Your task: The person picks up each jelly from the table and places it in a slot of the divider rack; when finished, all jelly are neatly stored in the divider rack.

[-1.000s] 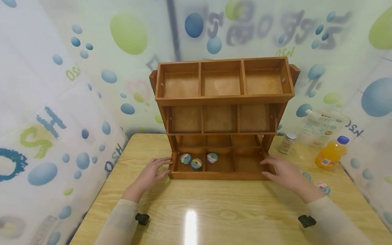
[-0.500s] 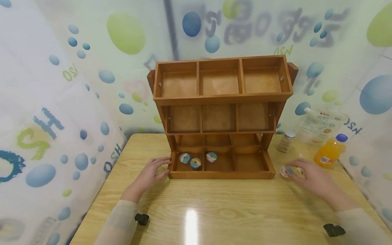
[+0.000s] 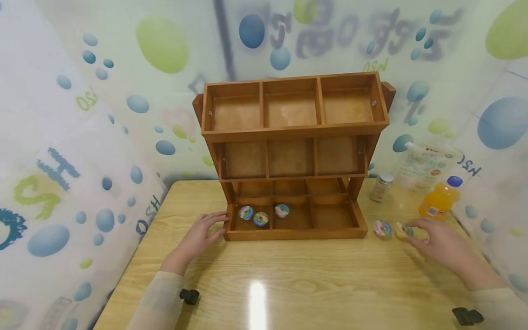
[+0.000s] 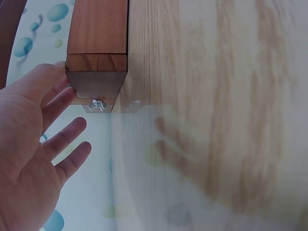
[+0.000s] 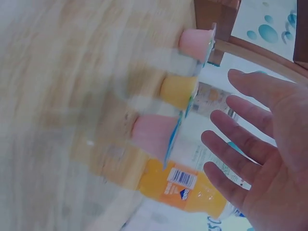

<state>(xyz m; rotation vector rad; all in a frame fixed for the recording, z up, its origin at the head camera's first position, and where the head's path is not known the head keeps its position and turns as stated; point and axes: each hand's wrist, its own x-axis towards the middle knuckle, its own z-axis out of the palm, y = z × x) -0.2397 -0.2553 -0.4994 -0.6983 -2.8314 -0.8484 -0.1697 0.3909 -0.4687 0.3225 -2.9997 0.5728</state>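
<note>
Plainly, the wooden table [image 3: 288, 275] bears everything here, and on it stands the largest piece, a tiered wooden rack [image 3: 294, 132], which looks heavy and stiff, best taken by both ends of its frame. Right of the rack leans a pale pouch [image 3: 429, 167], probably soft and saggy. The left hand [image 3: 200, 233] rests its fingertips against the left end of the rack's bottom tray without gripping; the right hand [image 3: 439, 243], right of the rack, has its fingers loosely extended near some cups and grasps nothing. Also right of the rack stand an orange drink bottle [image 3: 439, 199], likely the weightiest of the small goods, and, nearer the rack, a little jar [image 3: 382, 188]. Smallest are the sealed cups: a pink cup [image 5: 195, 44] just beside the rack's right end, then a yellow cup [image 5: 178, 91] and another pink cup [image 5: 154, 134] farther out; two cups [image 3: 261, 218] sit in the left compartment of the rack's bottom tray and a single cup [image 3: 282, 210] in its middle one. They should be light, with thin walls that give if squeezed and slick, easily dented lids, so a gentle pinch just under the rim suits them.
</note>
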